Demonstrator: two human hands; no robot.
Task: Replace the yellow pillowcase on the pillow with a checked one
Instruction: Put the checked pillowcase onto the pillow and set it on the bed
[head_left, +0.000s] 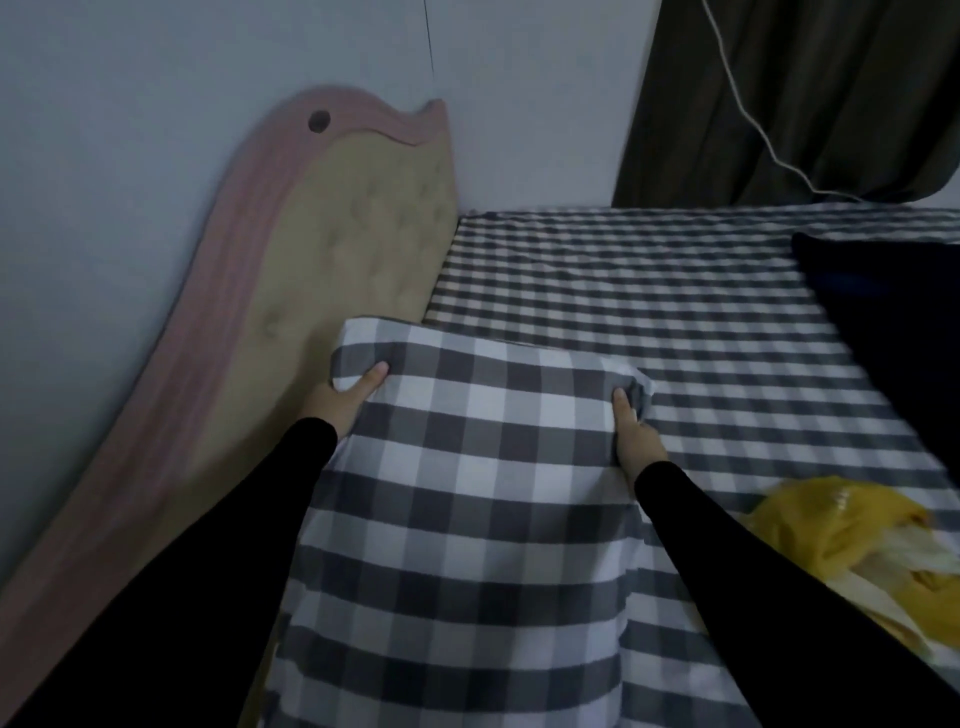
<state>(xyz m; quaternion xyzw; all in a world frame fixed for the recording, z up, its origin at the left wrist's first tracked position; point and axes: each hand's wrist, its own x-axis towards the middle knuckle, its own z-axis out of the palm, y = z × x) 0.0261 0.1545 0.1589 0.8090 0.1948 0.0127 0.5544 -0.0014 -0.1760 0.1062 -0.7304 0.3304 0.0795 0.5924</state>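
Bed (675, 291) is filling the centre and right of the frame, covered in a small grey-and-white checked sheet. Headboard (332, 249), beige padded with a pink rim, is leaning along the wall (156, 104) in the left half. Dark curtain (810, 93) is hanging in the upper right, with a white cable (748, 104) trailing down across it to the bed edge. A dark blanket (893, 322) is lying at the right edge of the frame.

Pillow (467, 493), in the lower centre, is sitting on the bed against the headboard and is wearing the checked pillowcase, larger grey-and-white squares than the sheet. Whether its open end is closed cannot be told; that end is running out of the bottom of the frame.

Yellow pillowcase (841, 540) is lying crumpled on the sheet at the lower right, apart from the pillow.

Left hand (345, 397) is gripping the pillow's upper left corner, thumb on top, fingers hidden behind the fabric. Right hand (636, 441) is gripping the upper right corner, fabric bunching around the thumb. Both arms are in black sleeves (779, 597).
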